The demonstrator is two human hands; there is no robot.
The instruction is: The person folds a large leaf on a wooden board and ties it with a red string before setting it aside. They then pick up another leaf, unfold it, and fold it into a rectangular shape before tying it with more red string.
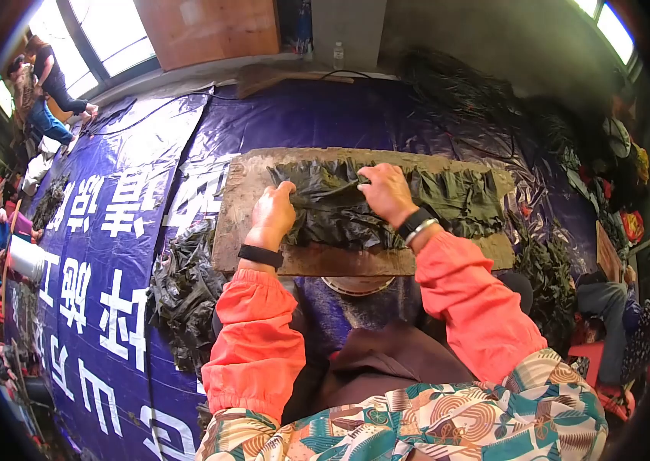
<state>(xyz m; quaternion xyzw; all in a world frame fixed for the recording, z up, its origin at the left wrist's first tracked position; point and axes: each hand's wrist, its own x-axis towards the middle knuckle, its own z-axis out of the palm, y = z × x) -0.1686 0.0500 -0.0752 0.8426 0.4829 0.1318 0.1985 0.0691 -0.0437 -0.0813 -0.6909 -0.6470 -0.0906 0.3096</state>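
A wide, wrinkled layer of dark green kelp (pixel 325 211) lies across a worn wooden board (pixel 244 192) in front of me. My left hand (pixel 272 213) is at the left end of the layer, its fingers closed on the kelp edge. Near the middle of the upper part, my right hand (pixel 390 192) pinches a fold of the same kelp between thumb and fingers. Creases run between the two hands. The fingertips of both hands are partly hidden in the kelp.
Heaps of loose kelp lie left (pixel 186 276) and right (pixel 547 284) of the board. Blue sheeting with white characters (pixel 121 307) covers the floor. A round rim (pixel 357 286) shows under the board. Other people (pixel 44 84) are at far left and right.
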